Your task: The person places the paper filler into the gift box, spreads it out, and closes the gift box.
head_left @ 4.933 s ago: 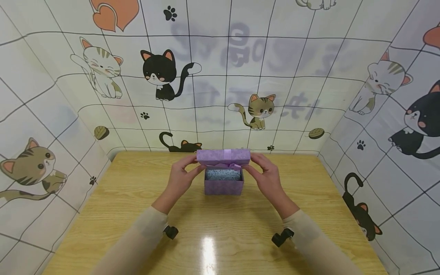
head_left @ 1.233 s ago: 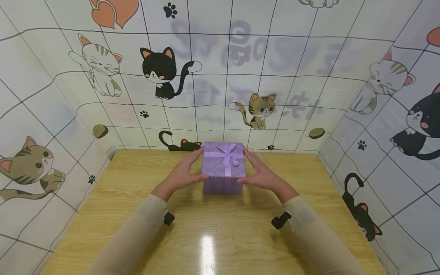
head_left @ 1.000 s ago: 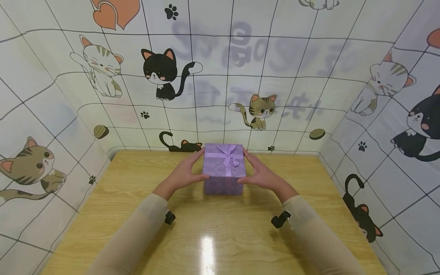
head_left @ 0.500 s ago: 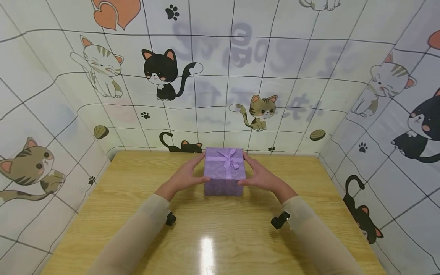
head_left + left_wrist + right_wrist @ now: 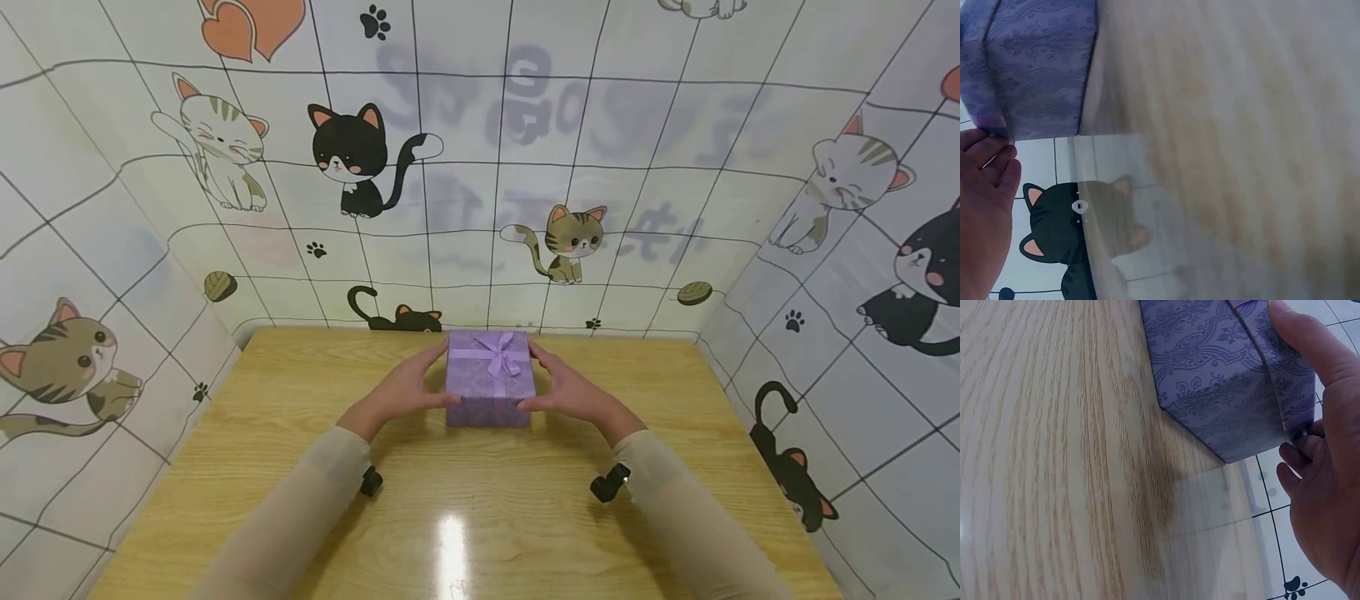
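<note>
A purple patterned gift box [image 5: 487, 416] sits on the table near its back edge. Its lid [image 5: 472, 379] covers it, crossed by a lilac ribbon with a bow [image 5: 502, 354] on top. My left hand [image 5: 403, 387] grips the lid's left side, thumb at the front corner and fingers toward the back. On the opposite side, my right hand [image 5: 573, 390] holds the lid the same way. The right wrist view shows the right thumb [image 5: 1300, 331] on the lid's front and a seam between lid and box body [image 5: 1204, 381]. The box's inside is hidden.
The box stands on a glossy wooden table [image 5: 472, 500]. Close behind it rises a white wall sheet [image 5: 465, 192] with a grid and cartoon cats, and similar sheets flank both sides. A small black device [image 5: 611, 482] is at the right wrist, another [image 5: 371, 481] at the left.
Several seconds ago the lid was tilted up off the box, with pale blue filling showing. Since then it has come onto the box, and over the last second both hands have lowered it further.
</note>
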The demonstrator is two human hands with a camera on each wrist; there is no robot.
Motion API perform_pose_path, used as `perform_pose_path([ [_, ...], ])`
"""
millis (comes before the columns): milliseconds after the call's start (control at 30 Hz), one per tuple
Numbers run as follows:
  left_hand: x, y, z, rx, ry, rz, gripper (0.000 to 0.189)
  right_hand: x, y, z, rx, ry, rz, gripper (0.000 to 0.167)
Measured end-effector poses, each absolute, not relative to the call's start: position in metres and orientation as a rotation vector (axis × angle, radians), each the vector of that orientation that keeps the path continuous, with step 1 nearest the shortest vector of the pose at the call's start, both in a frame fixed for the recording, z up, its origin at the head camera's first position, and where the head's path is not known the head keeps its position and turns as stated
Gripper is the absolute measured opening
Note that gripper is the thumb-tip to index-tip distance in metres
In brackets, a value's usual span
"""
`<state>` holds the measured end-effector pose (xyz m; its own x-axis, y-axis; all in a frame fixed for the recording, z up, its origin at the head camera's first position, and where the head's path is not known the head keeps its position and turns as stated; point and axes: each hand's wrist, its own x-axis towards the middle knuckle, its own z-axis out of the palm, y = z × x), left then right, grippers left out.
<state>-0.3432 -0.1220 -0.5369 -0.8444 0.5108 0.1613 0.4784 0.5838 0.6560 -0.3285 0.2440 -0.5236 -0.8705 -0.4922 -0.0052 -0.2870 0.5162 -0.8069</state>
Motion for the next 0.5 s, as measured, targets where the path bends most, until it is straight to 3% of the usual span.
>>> perform_pose_path([
  [500, -0.3405, -0.1224, -0.5351, 0.829, 2.754, 1.074, 0.123, -0.3287, 0.2449, -0.5259, -0.639, 2.5, -1.284, 0.136],
])
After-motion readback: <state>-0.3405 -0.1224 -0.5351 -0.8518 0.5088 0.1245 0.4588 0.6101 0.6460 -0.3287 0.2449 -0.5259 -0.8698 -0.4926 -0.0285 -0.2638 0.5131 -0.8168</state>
